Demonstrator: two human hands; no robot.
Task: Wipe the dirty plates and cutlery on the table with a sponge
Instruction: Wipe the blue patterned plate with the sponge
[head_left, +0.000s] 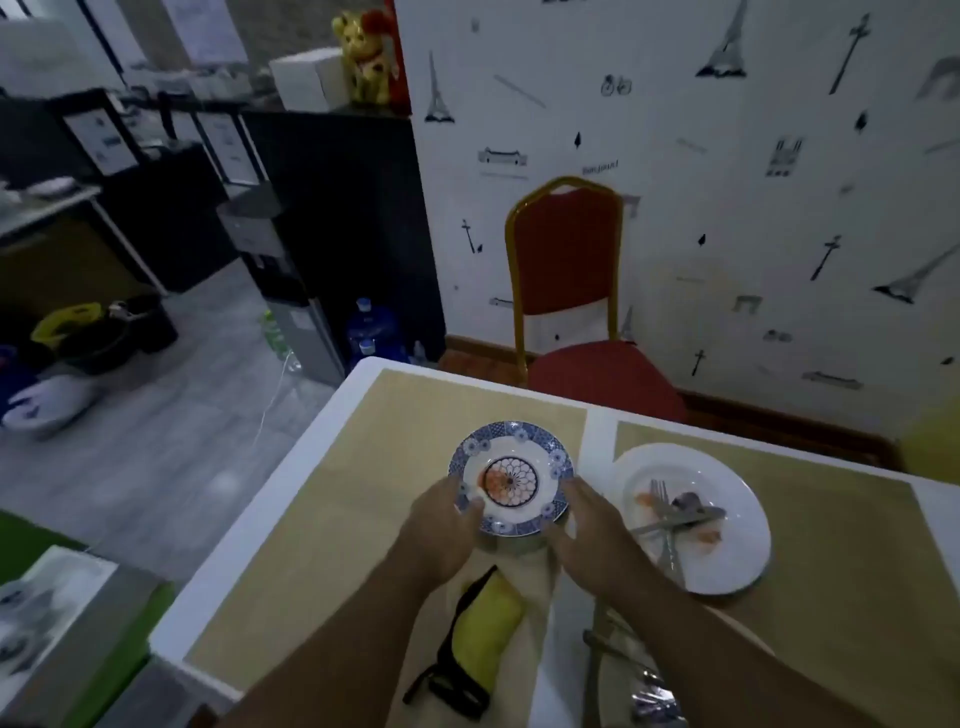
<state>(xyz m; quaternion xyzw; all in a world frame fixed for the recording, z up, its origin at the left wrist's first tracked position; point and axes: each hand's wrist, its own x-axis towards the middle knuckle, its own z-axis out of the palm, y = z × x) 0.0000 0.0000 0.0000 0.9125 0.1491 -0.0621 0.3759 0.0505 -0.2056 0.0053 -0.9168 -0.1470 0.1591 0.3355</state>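
Fingers (469, 506) of left hand (441, 525) grasp blue-patterned plate (511, 480) rim; right hand (592, 535) at opposite rim, grip unclear. Plates: two, including white plate (740, 493); sponge (485, 623): one.

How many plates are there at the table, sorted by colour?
blue-and-white patterned round plate: 1
plain white round plate: 1
Total: 2

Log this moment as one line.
blue plate: stained, held | left hand: grips rim | right hand: at opposite rim | sponge: on table, untouched | white plate: dirty, holds cutlery
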